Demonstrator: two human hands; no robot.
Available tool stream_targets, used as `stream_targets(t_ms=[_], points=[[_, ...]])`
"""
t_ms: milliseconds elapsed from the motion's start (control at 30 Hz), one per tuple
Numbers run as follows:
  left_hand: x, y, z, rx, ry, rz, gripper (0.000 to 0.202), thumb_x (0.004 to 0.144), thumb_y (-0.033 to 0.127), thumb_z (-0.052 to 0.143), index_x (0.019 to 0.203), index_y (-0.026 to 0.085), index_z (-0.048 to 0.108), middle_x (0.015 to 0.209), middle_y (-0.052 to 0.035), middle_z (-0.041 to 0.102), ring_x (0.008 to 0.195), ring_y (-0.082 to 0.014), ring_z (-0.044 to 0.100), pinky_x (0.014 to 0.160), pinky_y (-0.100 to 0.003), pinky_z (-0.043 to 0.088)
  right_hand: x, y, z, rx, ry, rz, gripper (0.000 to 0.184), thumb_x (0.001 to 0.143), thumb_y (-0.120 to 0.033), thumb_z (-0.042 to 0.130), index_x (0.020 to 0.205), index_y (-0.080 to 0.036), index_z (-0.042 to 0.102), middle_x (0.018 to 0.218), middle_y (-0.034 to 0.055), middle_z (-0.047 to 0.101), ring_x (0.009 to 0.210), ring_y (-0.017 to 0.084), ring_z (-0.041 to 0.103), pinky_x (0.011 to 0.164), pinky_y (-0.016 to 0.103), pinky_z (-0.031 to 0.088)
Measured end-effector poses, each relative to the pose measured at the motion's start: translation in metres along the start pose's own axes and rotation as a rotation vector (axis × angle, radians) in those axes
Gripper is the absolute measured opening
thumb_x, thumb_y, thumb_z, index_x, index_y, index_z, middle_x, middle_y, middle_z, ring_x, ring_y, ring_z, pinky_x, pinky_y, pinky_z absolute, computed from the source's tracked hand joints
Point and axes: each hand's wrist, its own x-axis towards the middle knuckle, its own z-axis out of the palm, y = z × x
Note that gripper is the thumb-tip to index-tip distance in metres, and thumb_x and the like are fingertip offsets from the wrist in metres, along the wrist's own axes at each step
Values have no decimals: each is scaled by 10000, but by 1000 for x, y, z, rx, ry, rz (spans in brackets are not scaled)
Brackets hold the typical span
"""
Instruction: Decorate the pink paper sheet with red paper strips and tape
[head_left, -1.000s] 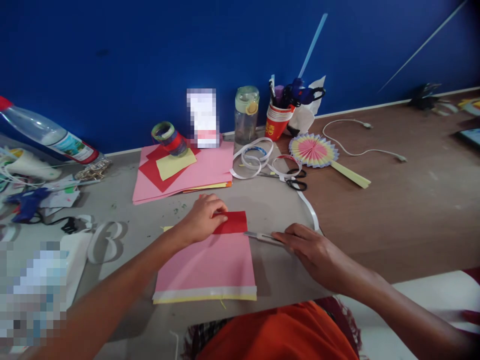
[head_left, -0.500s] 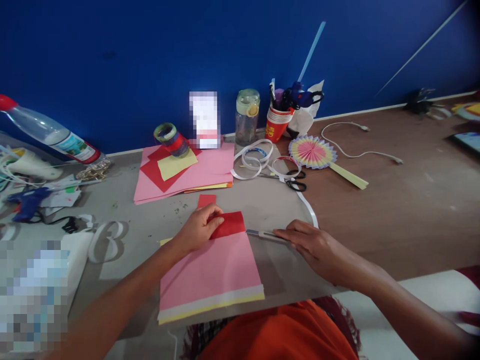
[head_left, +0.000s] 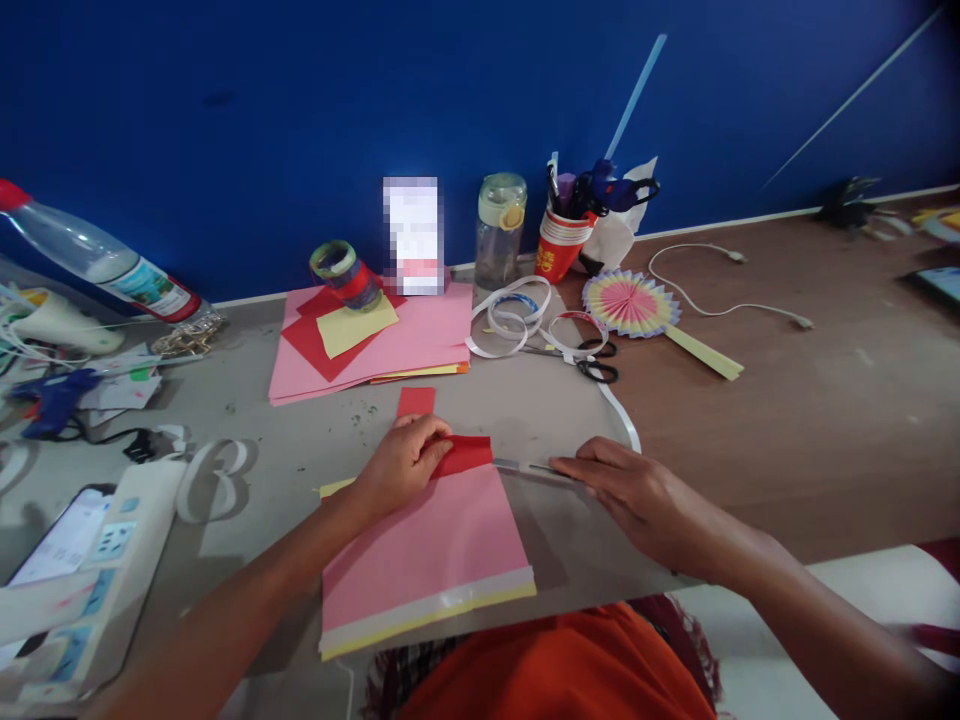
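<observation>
My left hand (head_left: 401, 462) is closed, thumb and fingers pinching a folded strip of red paper (head_left: 471, 455) at the top of a stack. Below that strip lies a pink sheet (head_left: 427, 540), with white and yellow edges showing at its near side. In my right hand (head_left: 652, 505) is a box cutter (head_left: 540, 470), held low over the table. Its blade points left, and the tip meets the right end of the red fold. Beyond my left hand lies a small red paper piece (head_left: 416, 401).
Pink sheets (head_left: 442, 325) carry a tape roll (head_left: 345, 275). Scissors (head_left: 598, 371) and white strips (head_left: 499, 345) lie ahead, near a paper fan (head_left: 630, 302). Behind stand a bottle (head_left: 500, 235) and a red cup (head_left: 559, 250). A power strip (head_left: 112, 570) is at left.
The red flap looks narrower and is folded lower under my left fingers. My right hand and the box cutter have barely moved. The view has shifted slightly.
</observation>
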Motion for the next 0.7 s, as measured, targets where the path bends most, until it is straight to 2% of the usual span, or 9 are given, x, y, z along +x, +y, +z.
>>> stream_targets(t_ms=[100, 233, 367, 567, 700], points=[[1, 1, 1, 1, -10, -15, 124, 868, 285, 458, 831, 214, 553, 766, -10, 612, 757, -168, 561, 710, -289, 448, 4, -13, 3, -22, -77, -66, 495, 856, -13, 368, 1275, -196, 557, 941, 86, 556, 834, 164, 552, 762, 265, 493], [2, 3, 0, -26, -20, -43, 129, 867, 297, 458, 838, 213, 552, 764, 0, 616, 743, -161, 566, 696, -280, 447, 15, -19, 20, -190, -160, -138, 538, 731, 20, 464, 1214, -173, 602, 872, 82, 543, 773, 177, 517, 730, 284, 463], [1, 5, -2, -73, -30, -53, 128, 855, 279, 460, 815, 201, 554, 773, -6, 616, 751, -160, 568, 702, -282, 451, 20, -15, 31, -255, -212, -106, 559, 698, 6, 511, 1224, -163, 595, 898, 96, 549, 790, 186, 522, 743, 296, 455], [-2, 0, -4, -201, -55, -9, 150, 878, 279, 460, 834, 193, 575, 849, -27, 647, 802, -163, 593, 757, -300, 469, 20, -14, 28, -237, -235, -81, 590, 691, 22, 511, 1246, -165, 587, 914, 108, 573, 774, 181, 533, 741, 300, 466], [-6, -1, -10, -317, -113, 37, 139, 876, 280, 509, 852, 193, 615, 930, -50, 676, 855, -167, 621, 803, -315, 491, 22, -16, 29, -200, -220, -73, 592, 681, 28, 506, 1234, -162, 600, 909, 108, 579, 772, 192, 537, 739, 316, 479]])
